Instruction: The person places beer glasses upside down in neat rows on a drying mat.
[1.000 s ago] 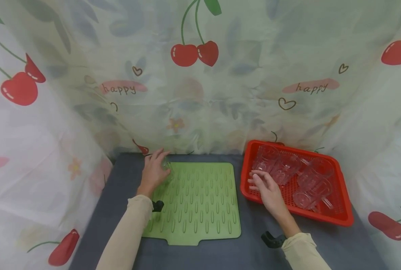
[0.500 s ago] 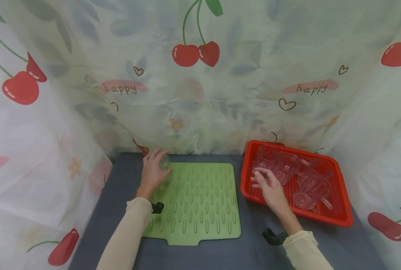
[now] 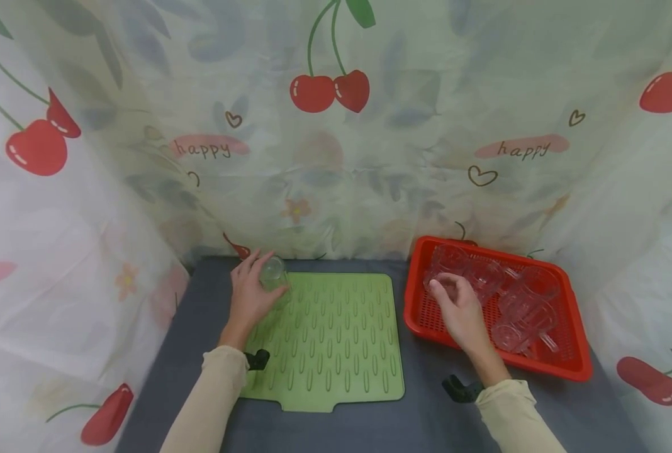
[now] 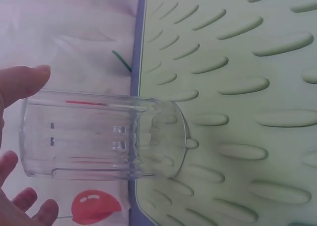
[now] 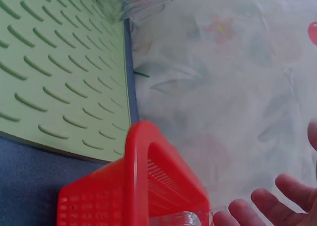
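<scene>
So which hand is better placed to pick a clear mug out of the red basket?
Probably the right hand: it is over the red basket, close to the clear mugs. The left hand is across at the far left corner of the green mat, spread around a clear cup.

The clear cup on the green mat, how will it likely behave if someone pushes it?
The clear cup looks stiff: its walls are straight. It may feel slippery, since its surface is glossy. Being taller than wide, on a ridged green mat, it could tip if pushed high.
</scene>
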